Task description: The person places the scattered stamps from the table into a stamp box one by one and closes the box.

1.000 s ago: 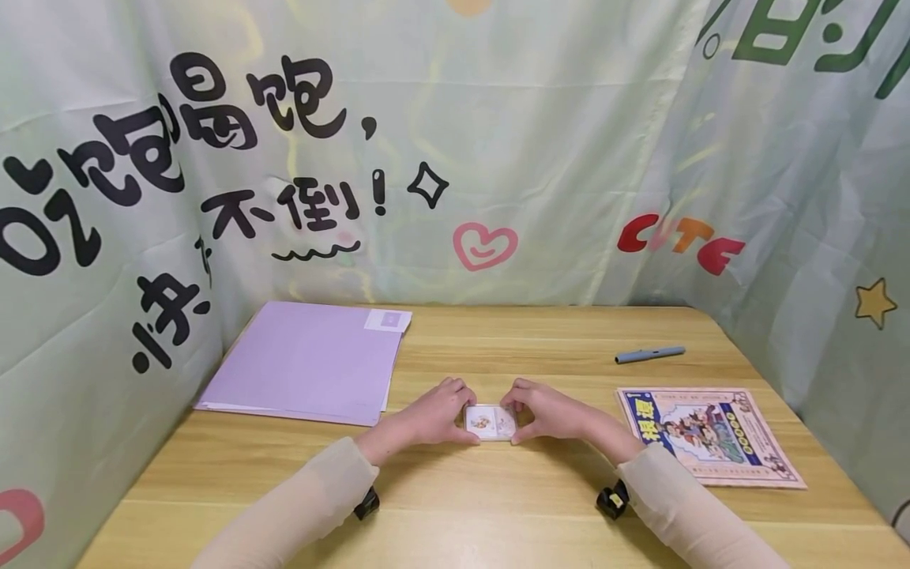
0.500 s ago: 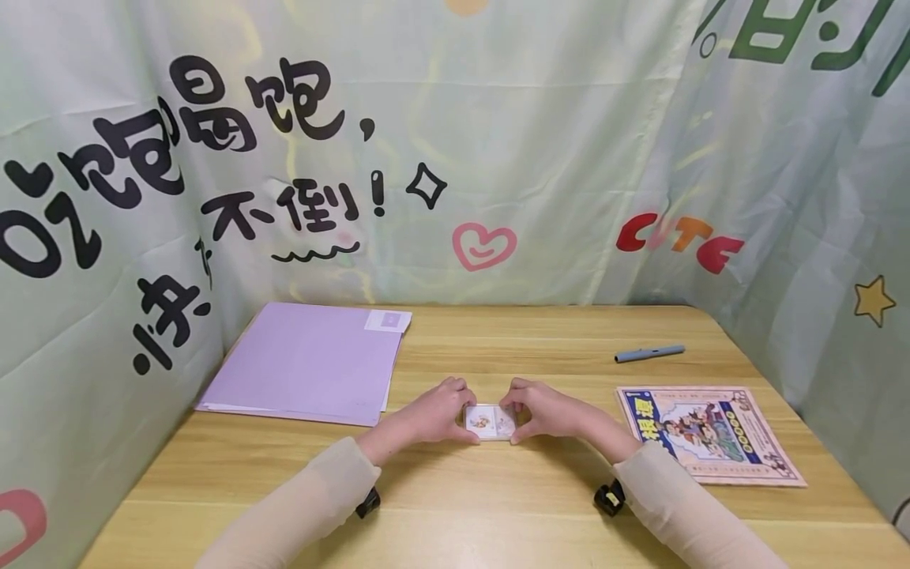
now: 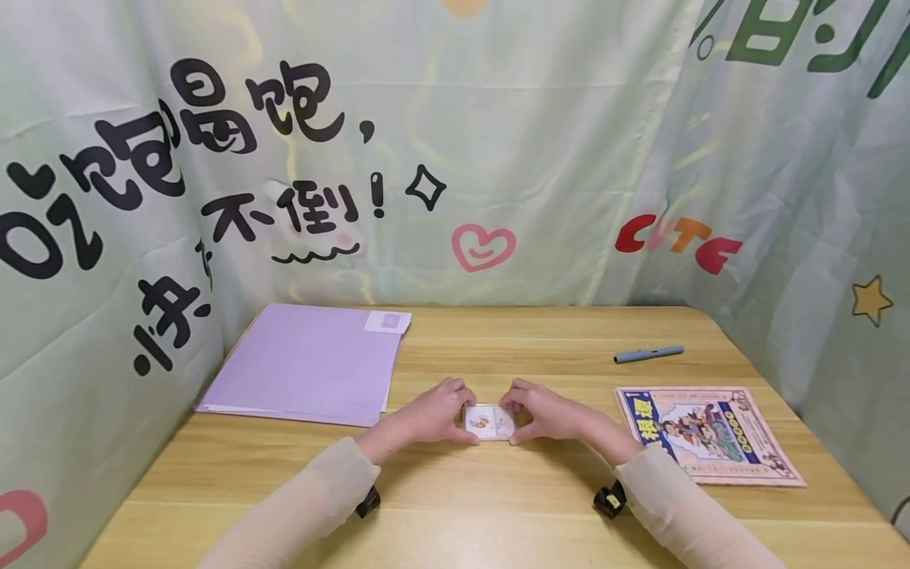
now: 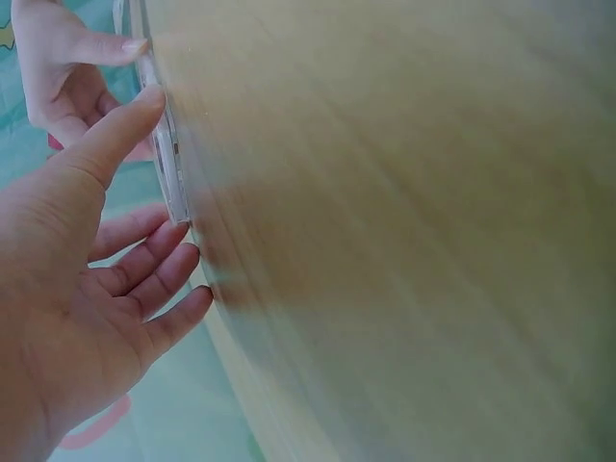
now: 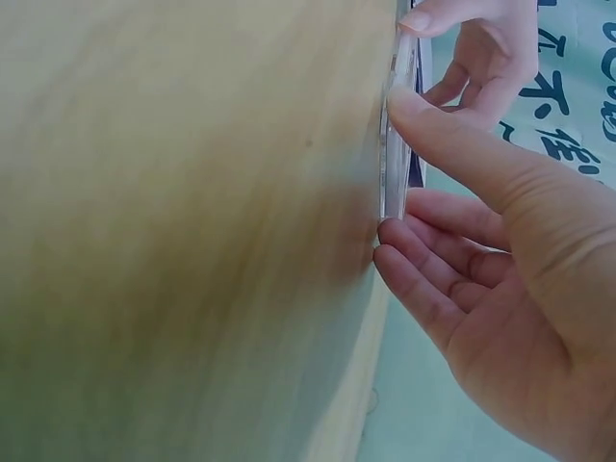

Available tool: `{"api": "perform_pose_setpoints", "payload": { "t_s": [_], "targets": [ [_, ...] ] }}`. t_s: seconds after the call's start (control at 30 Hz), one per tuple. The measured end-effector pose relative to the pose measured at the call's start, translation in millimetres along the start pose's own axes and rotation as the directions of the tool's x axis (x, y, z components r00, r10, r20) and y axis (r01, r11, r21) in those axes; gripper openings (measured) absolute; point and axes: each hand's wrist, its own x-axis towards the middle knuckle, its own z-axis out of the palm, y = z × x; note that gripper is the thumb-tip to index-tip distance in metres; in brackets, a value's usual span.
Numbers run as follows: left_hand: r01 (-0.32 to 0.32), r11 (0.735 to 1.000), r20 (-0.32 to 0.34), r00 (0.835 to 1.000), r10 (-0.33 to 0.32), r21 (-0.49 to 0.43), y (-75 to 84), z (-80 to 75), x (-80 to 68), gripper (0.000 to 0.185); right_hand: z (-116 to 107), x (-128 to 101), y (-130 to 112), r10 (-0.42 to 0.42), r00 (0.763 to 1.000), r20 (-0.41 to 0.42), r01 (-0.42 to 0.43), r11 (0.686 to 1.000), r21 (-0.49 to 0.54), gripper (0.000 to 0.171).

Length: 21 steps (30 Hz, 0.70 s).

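Between both hands | clear case (image 3: 490,422) flat on table (image 3: 498,506) | left hand (image 3: 430,414) pinches its 9 o'clock end | right hand (image 3: 546,412) pinches its 3 o'clock end

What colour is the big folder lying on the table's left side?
The folder is pale lilac purple, with a small white label at its far right corner; the head view shows it best.

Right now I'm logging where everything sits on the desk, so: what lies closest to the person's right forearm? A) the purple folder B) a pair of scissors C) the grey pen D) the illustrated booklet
D: the illustrated booklet lies flat on the wooden table just beside the right sleeve, while the grey pen sits farther back and the purple folder lies on the left side.
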Motion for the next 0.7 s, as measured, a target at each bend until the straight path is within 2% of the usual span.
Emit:
{"api": "perform_pose_setpoints", "payload": {
  "t_s": [0.4,0.7],
  "targets": [
    [0.016,1.0,0.008,1.0,-0.016,0.011,-0.9,2.0,2.5,0.057,0.8,-0.2,5.1,0.013,1.0,-0.002,-0.013,1.0,0.013,0.049],
    [0.049,0.999,0.037,0.998,-0.049,-0.005,-3.6,4.0,0.5,0.058,3.8,-3.6,9.8,0.039,0.999,-0.026,-0.038,0.998,0.052,0.056]
  ]
}}
